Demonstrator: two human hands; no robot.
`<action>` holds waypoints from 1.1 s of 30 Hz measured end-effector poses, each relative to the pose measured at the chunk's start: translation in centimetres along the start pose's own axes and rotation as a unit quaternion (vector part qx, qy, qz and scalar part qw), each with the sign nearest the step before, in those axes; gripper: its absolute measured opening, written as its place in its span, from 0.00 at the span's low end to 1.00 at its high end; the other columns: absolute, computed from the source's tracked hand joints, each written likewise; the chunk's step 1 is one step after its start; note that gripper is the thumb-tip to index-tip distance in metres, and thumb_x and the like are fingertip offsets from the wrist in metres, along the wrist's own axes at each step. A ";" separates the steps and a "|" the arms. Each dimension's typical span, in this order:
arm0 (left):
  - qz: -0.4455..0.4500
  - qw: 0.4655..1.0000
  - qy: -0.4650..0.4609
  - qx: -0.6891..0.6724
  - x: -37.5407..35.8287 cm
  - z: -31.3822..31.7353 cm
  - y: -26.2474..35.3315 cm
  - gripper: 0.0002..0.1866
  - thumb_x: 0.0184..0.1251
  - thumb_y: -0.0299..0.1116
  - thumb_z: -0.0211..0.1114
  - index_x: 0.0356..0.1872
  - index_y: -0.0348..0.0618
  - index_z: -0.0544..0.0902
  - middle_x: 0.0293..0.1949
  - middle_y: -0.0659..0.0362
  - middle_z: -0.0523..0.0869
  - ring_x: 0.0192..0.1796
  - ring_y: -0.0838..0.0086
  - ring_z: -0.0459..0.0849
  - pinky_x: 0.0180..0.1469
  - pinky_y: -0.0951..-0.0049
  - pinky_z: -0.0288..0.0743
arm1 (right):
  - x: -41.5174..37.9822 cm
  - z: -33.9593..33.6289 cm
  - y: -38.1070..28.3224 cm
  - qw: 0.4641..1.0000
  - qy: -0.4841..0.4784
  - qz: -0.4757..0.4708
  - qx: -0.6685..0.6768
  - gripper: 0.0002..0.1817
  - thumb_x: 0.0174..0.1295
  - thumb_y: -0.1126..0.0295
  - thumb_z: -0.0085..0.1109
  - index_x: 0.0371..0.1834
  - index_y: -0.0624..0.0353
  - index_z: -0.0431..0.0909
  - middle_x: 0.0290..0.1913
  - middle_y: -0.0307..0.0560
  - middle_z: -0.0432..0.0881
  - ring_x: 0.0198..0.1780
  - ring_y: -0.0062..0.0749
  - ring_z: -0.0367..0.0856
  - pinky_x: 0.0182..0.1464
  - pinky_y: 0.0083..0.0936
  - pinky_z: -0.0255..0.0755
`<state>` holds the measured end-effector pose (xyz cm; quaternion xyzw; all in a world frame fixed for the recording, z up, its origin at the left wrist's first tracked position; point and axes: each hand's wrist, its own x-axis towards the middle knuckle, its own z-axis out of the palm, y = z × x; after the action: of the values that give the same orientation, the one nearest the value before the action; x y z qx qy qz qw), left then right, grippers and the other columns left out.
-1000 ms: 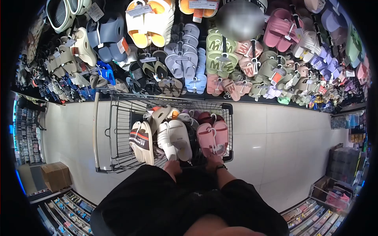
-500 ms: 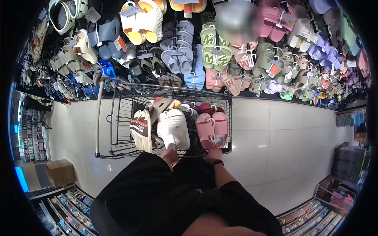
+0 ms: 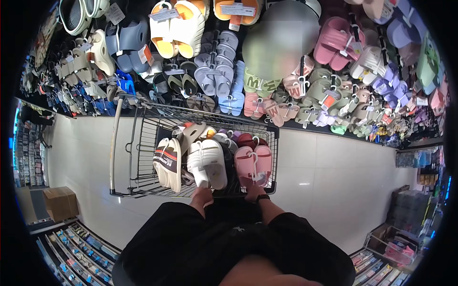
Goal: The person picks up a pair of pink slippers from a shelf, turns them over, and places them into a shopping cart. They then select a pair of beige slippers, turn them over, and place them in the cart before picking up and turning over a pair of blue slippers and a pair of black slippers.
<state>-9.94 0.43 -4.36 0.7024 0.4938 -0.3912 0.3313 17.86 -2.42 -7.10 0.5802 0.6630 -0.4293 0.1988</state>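
Observation:
A black wire shopping cart (image 3: pixel 136 183) stands sideways before me. My left hand (image 3: pixel 202 194) is closed at its near rim, just below a pair of white slides (image 3: pixel 207 162). Farther right, my right hand (image 3: pixel 255 191), with a dark band at the wrist, is closed at the same rim, below a pair of pink slides (image 3: pixel 253 164) on a white hanger. My fingers are partly hidden. Left of the white pair are cream slides with a black printed strap (image 3: pixel 168 159). Taupe clogs (image 3: pixel 192 136) and dark red slides (image 3: pixel 252 140) lie behind, toward the rack.
Hanging slides and clogs fill the rack ahead, among them yellow-and-cream slides (image 3: pixel 176 28) and pink slides (image 3: pixel 336 43). A blurred round patch hides part of it. Pale floor tiles (image 3: pixel 329 186) lie right of the cart. A cardboard box (image 3: pixel 61 202) stands at left, a wire basket (image 3: pixel 393 245) at right.
The view has shifted a little, so the rack, cart and both hands appear lower. My hands keep their places at the cart's near side, and the slides in it look unmoved.

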 end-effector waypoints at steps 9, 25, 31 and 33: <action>-0.001 0.998 -0.010 -0.067 2.1 -0.4 1.1 0.15 0.34 0.31 0.66 0.30 0.46 0.90 0.40 0.53 0.89 0.50 0.61 0.86 0.44 0.62 0.82 | 3.6 0.6 3.2 0.994 -0.085 -0.006 -0.066 0.15 0.37 0.59 0.60 0.25 0.58 0.85 0.35 0.57 0.86 0.42 0.52 0.85 0.41 0.42 0.79; 0.065 0.996 0.049 -0.031 4.6 -1.1 3.3 0.17 0.50 0.42 0.67 0.38 0.43 0.87 0.42 0.53 0.88 0.53 0.58 0.83 0.53 0.59 0.79 | 1.9 -3.0 5.2 1.000 -0.024 -0.004 -0.009 0.19 0.41 0.62 0.61 0.37 0.59 0.85 0.42 0.58 0.85 0.48 0.51 0.84 0.49 0.42 0.79; 0.068 0.996 0.046 -0.016 5.7 -1.0 4.7 0.19 0.51 0.42 0.66 0.42 0.42 0.86 0.43 0.53 0.87 0.56 0.57 0.81 0.54 0.59 0.78 | 2.9 -1.9 7.2 0.999 -0.034 0.000 -0.028 0.16 0.38 0.64 0.62 0.31 0.59 0.86 0.36 0.59 0.86 0.43 0.51 0.86 0.46 0.42 0.80; 0.056 0.997 0.046 -0.023 6.0 -0.6 5.5 0.19 0.51 0.42 0.66 0.42 0.42 0.86 0.44 0.53 0.87 0.57 0.57 0.80 0.54 0.58 0.79 | 2.9 -0.6 8.3 1.000 -0.018 0.001 -0.018 0.16 0.38 0.63 0.62 0.31 0.59 0.86 0.36 0.59 0.86 0.43 0.51 0.86 0.45 0.42 0.80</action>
<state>-3.38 1.95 -8.87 0.7384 0.4771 -0.3279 0.3459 25.04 -0.50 -11.77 0.5695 0.6665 -0.4271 0.2215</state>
